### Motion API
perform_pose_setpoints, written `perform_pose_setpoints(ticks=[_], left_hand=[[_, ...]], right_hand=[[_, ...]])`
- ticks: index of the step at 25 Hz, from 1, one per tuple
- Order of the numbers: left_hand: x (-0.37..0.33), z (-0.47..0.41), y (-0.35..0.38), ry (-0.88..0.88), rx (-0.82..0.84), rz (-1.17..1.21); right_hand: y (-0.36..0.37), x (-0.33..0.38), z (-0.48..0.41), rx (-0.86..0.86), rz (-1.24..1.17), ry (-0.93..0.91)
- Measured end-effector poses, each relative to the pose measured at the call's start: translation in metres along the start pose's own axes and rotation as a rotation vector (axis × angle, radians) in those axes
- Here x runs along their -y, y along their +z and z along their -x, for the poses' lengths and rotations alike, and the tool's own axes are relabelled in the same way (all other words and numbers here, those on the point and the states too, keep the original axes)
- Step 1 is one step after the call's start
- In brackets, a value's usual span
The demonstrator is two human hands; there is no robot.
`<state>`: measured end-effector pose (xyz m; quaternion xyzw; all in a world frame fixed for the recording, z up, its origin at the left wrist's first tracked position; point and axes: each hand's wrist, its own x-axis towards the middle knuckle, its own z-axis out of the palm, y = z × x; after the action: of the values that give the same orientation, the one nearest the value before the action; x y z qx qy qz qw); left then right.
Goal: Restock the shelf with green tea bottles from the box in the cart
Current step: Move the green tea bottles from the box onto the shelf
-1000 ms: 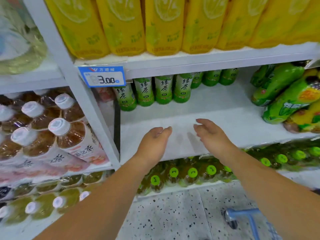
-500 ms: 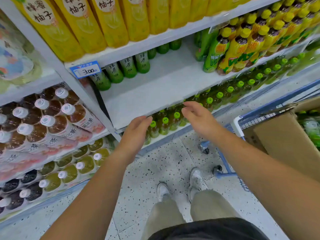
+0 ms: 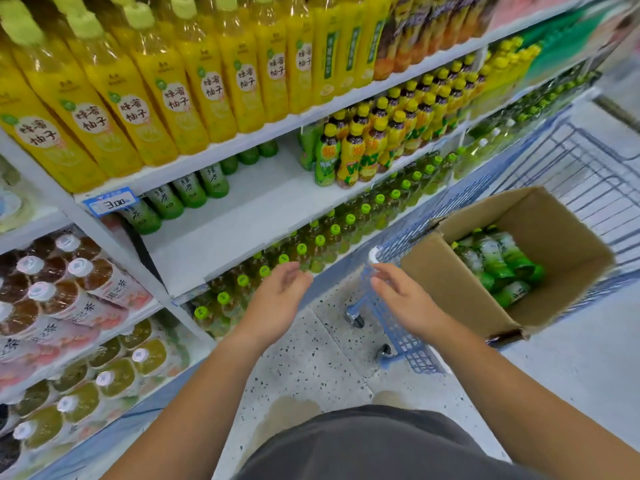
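Restocking partly done at most, judged from the layout. Inside the cardboard box (image 3: 450, 285), itself set in the blue wire cart (image 3: 588, 174): green tea bottles (image 3: 498, 265) lying on their sides, none yet lifted.

Left of the box and higher: the white shelf (image 3: 249, 216), bare across its front and middle, with only a back row of tea bottles (image 3: 188, 190) standing behind the price tag (image 3: 110, 204). Hence most of the filling left to do, with the box far from drained.

Just left of the box, over the floor (image 3: 329, 358): left hand (image 3: 277, 299) and right hand (image 3: 405, 296), fingers loosely curled and released, grasping nothing. Right hand near the box's near wall, apart from it.

Pale speckled store floor beneath. Farther left of the box and above: yellow drink bottles (image 3: 166, 95) packed along the top tier, brown tea bottles (image 3: 79, 278) in the neighbouring bay, green-capped bottles (image 3: 301, 251) one tier under the bare shelf.
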<state>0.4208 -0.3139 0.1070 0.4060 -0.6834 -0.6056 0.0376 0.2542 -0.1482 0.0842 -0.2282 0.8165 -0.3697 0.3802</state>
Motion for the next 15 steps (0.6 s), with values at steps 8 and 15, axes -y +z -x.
perform_pose_setpoints(ticks=[8, 15], left_hand=[[-0.049, 0.003, 0.131, 0.04, 0.059, -0.045], [-0.085, -0.001, 0.271, -0.081, 0.121, 0.017]], right_hand=[[-0.125, -0.071, 0.038, -0.117, -0.012, 0.036], [-0.237, -0.147, 0.049, -0.119, 0.005, 0.056]])
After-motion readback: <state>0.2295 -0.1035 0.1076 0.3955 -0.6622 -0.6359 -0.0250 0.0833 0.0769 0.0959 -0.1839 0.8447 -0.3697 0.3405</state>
